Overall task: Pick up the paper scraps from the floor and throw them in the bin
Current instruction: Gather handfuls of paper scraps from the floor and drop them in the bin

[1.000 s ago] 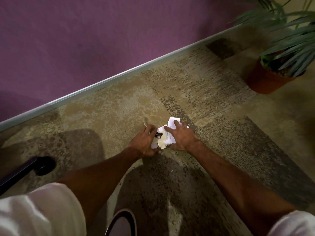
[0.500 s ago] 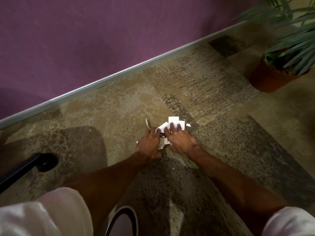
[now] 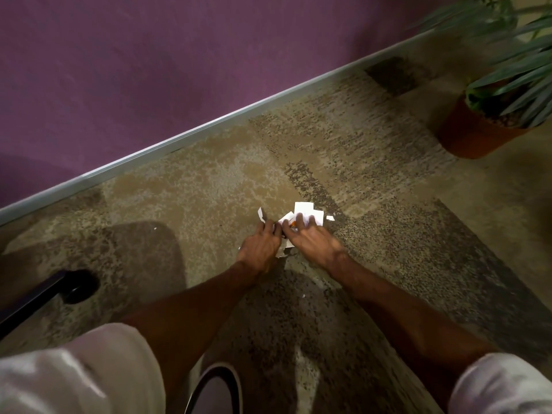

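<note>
White paper scraps (image 3: 304, 211) lie in a small heap on the patterned carpet, in the middle of the head view. My left hand (image 3: 260, 245) rests on the heap's left side with its fingers curled over the papers. My right hand (image 3: 310, 239) presses down on the right side, fingers spread across the top sheets. One thin strip (image 3: 262, 214) sticks up at the left and a tiny piece (image 3: 329, 218) lies just to the right of the heap. Both hands hide much of the pile. No bin is in view.
A purple wall with a pale baseboard (image 3: 191, 134) runs diagonally behind the heap. A potted plant in a brown pot (image 3: 472, 135) stands at the far right. A black chair leg with a castor (image 3: 71, 283) is at the left. My shoe (image 3: 216, 389) is at the bottom.
Both hands have slid a little further along the carpet toward the wall and drawn closer together over the scraps, bunching the papers between them.
</note>
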